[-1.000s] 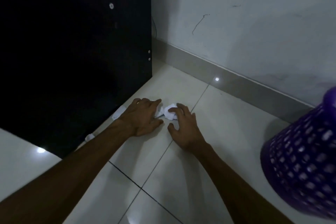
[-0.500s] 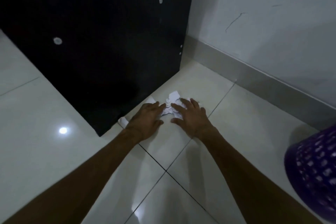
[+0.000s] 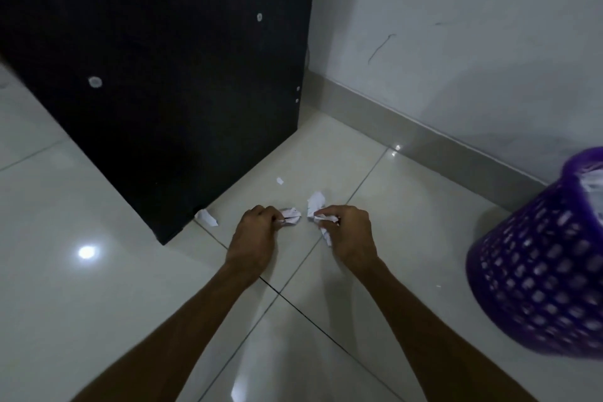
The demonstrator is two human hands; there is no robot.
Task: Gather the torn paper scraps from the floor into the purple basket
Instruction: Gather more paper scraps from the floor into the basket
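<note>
My left hand (image 3: 256,233) grips a small bunch of white paper scraps (image 3: 291,215) that stick out past its fingers. My right hand (image 3: 350,235) grips another bunch of scraps (image 3: 316,202), with a strip hanging below its thumb. Both hands are just above the pale floor tiles, a short gap between them. A loose scrap (image 3: 206,217) lies by the corner of the black cabinet, and a tiny one (image 3: 279,180) lies farther back. The purple basket (image 3: 538,271) stands to the right, with white paper showing inside its rim.
A tall black cabinet (image 3: 169,81) stands at the left and back, close to the hands. The grey wall and skirting (image 3: 440,143) run behind. Glossy floor tiles (image 3: 98,303) spread to the left and towards me.
Both hands have curled from flat on the pile into grips on the scraps and drawn apart and back. The view has shifted, showing more of the basket.
</note>
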